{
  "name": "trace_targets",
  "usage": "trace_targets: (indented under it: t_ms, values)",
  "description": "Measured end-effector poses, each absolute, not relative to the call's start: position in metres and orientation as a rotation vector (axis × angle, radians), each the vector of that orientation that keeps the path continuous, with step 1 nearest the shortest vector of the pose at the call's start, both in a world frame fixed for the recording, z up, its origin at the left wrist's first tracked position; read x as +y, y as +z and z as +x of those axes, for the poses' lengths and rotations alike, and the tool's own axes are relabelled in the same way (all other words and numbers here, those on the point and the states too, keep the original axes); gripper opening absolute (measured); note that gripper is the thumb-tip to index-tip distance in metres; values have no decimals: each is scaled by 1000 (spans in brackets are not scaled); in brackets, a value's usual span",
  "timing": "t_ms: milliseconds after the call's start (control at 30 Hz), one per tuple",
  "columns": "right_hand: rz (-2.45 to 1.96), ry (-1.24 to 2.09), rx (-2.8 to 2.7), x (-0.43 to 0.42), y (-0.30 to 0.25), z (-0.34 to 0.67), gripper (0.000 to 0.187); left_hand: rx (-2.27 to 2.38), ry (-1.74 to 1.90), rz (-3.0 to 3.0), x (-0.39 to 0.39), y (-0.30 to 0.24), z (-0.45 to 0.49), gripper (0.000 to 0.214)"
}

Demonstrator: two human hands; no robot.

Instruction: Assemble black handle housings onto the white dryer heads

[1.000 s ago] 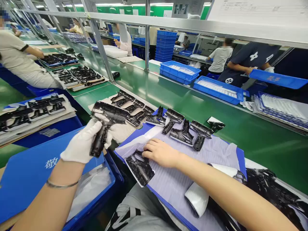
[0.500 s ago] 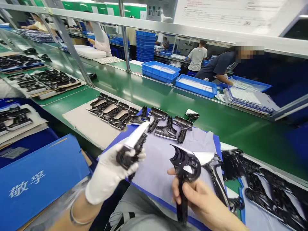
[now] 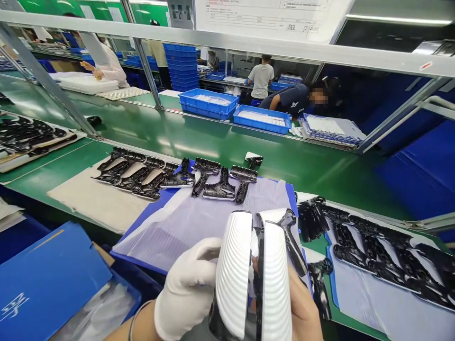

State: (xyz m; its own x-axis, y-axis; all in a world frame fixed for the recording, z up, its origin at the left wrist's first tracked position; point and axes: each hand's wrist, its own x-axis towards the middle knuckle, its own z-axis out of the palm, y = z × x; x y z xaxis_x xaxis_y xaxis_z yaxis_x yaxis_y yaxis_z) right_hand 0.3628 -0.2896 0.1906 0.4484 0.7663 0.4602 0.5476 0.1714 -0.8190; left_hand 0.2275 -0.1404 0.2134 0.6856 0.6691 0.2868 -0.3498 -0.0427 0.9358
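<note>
You hold 2 white ribbed plastic shells [image 3: 232, 274] upright, long axes vertical, rounded ends pointing up, with a glossy black moulding [image 3: 260, 284] between them, just in front of the lilac liner sheet [image 3: 185, 232]. Your gloved left hand [image 3: 186, 289] and bare right hand [image 3: 302, 308] are both closed around them. Black moulded housings [image 3: 220, 184] lie along the sheet's far edge.

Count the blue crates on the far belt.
2. One blue crate at left, a second blue crate just right of it; others may be out of view.
</note>
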Motion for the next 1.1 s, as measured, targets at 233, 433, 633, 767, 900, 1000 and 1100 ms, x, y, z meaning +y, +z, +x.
trace_targets:
  t_ms: [233, 433, 633, 767, 900, 1000, 1100]
  values:
    - [-1447, 253, -1301, -282, 201, 365, 56, 428, 539, 1139, -145, 212, 227, 23]
    - [-1403, 259, -1300, -278, 203, 362, 55, 348, 757, 1361, -147, 217, 225, 22]
    - [-1391, 344, -1445, -273, 209, 363, 37, 248, 741, 1534, -145, 226, 230, 16]
    - [-1437, 379, -1494, -273, 220, 364, 32, 236, 559, 1565, -133, 227, 229, 16]
    - [-1483, 396, -1466, -276, 228, 366, 38, 221, 498, 1508, -110, 218, 211, 15]
    - [-1520, 410, -1492, -276, 227, 364, 36, 374, 571, 1470, -101, 221, 197, 28]
    - [-1649, 406, -1601, -271, 218, 357, 26, 385, 472, 1619, -106, 237, 196, 70]
